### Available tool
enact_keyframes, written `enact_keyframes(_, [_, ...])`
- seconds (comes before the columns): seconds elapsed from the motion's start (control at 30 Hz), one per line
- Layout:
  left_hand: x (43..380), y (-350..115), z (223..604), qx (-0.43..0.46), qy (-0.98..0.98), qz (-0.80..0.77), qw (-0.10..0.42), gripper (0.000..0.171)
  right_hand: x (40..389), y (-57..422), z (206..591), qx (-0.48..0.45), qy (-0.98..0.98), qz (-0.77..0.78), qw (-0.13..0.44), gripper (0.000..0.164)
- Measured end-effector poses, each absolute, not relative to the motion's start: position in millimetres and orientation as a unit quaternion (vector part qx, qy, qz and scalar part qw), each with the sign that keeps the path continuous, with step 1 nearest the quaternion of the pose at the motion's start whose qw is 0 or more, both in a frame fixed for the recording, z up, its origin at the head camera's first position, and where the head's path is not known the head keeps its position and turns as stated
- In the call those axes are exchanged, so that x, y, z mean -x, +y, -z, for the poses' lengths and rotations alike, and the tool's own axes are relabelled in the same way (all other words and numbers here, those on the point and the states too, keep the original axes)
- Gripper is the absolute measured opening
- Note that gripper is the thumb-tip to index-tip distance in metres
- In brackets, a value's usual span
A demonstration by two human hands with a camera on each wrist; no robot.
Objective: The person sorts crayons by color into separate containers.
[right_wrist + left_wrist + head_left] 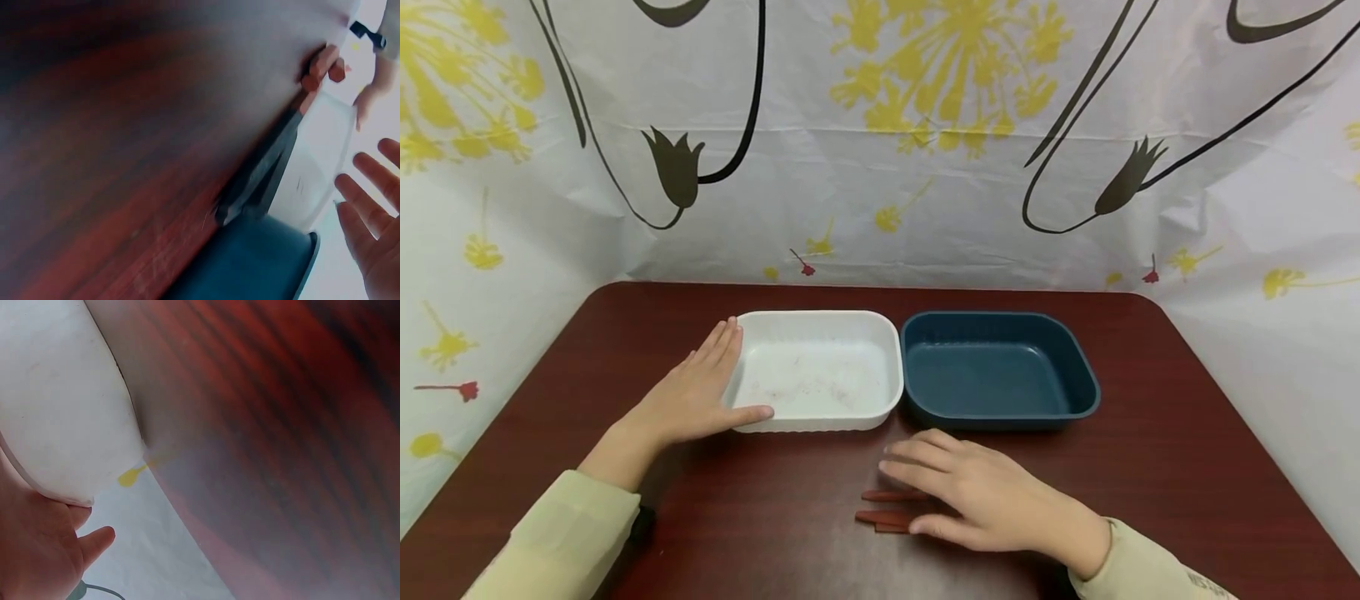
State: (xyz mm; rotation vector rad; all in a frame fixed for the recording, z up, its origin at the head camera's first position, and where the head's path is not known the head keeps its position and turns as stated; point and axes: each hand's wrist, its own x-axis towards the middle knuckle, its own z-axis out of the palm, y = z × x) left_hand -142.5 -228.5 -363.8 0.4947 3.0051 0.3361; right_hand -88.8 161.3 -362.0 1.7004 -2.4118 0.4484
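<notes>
My left hand (703, 392) lies along the left rim of a white rectangular tray (820, 421), fingers straight and thumb spread over its front left corner. In the left wrist view, the fingers (97, 544) show beside the tray's white outer wall (69, 394). Over several thin reddish-brown sticks (883, 517) on the table, my right hand (977, 492) hovers palm down with its fingers spread. It hides the sticks' right ends in the head view. The right wrist view shows the sticks (322, 62) with six-sided ends and darker near parts, apart from the fingers (369, 200).
A dark blue rectangular tray (985, 375) stands against the white tray's right side. Both trays sit toward the back of the dark red wooden table (760, 517). A white flower-patterned sheet (820, 183) hangs behind the table and along its sides.
</notes>
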Motion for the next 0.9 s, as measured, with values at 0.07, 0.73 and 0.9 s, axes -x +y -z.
enact_keyframes(0.07, [142, -229, 363, -0.161, 0.980, -0.111, 0.041, 0.122, 90, 156, 363, -0.579, -0.799, -0.150, 0.064, 0.051])
enact_keyframes(0.73, [148, -228, 357, -0.148, 0.975, -0.142, 0.088, 0.127, 106, 143, 370, -0.557, -0.816, -0.131, -0.087, 0.020])
enact_keyframes(0.9, [147, -228, 357, -0.145, 0.974, -0.147, 0.097, 0.128, 106, 140, 371, -0.555, -0.818, -0.120, -0.097, 0.018])
